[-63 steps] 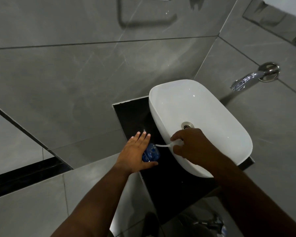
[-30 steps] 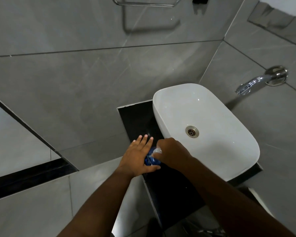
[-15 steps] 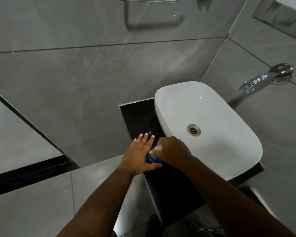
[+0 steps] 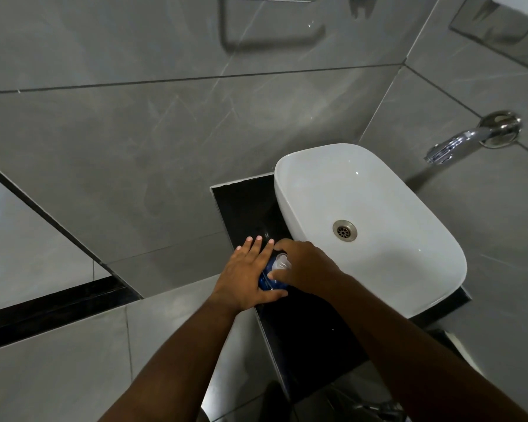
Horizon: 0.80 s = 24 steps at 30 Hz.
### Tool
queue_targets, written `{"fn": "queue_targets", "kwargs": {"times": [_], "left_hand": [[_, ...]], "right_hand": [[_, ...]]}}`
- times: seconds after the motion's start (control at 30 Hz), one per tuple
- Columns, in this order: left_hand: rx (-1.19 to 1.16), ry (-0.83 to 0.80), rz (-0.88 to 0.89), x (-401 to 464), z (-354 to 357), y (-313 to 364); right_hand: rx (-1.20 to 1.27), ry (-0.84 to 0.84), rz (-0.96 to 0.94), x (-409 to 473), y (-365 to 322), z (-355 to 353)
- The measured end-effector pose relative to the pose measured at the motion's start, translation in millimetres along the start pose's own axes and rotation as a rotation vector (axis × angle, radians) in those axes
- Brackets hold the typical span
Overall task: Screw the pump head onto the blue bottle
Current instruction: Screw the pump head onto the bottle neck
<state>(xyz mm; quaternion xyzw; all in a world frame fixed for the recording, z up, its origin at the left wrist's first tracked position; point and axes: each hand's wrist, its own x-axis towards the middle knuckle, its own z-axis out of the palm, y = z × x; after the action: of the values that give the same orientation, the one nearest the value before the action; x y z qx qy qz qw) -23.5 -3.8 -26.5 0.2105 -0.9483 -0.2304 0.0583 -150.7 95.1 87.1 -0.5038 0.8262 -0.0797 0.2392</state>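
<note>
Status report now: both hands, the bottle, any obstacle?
Left hand braces blue bottle on black counter. Right hand grips pump head atop it. Tightness unclear. Nothing in the way; basin alongside.

blue bottle [image 4: 269,277] mostly behind hands

The white oval ceramic basin [image 4: 378,214] sits on the black polished counter [image 4: 305,333]. The blue plastic bottle [image 4: 267,280] stands on the counter, just left of the basin. The clear plastic pump head [image 4: 281,261] sits on top of the bottle. The chrome wall spout [image 4: 457,144] projects behind and right of the basin.
</note>
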Motion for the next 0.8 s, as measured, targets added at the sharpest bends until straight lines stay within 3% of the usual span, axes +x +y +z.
{"fn": "queue_targets", "kwargs": {"times": [0.13, 0.27, 0.43, 0.63, 0.8], "left_hand": [[-0.007, 0.001, 0.003, 1.1, -0.3, -0.2], [0.013, 0.001, 0.007, 0.7, 1.6, -1.8], [-0.022, 0.013, 0.014, -1.0, 1.3, -0.8], [-0.013, -0.013, 0.006, -0.3, 1.4, -0.7], [-0.066, 0.012, 0.027, -0.6, -0.3, 0.2]], "right_hand": [[0.007, -0.113, 0.018, -1.2, 8.1, 2.4], [-0.051, -0.002, 0.017, -1.8, 2.7, -0.7], [0.056, -0.036, -0.060, -5.1, 4.7, 0.6], [-0.069, 0.046, -0.007, -3.3, 4.3, 0.9], [-0.023, -0.058, -0.068, 0.3, 4.7, 2.5]]}}
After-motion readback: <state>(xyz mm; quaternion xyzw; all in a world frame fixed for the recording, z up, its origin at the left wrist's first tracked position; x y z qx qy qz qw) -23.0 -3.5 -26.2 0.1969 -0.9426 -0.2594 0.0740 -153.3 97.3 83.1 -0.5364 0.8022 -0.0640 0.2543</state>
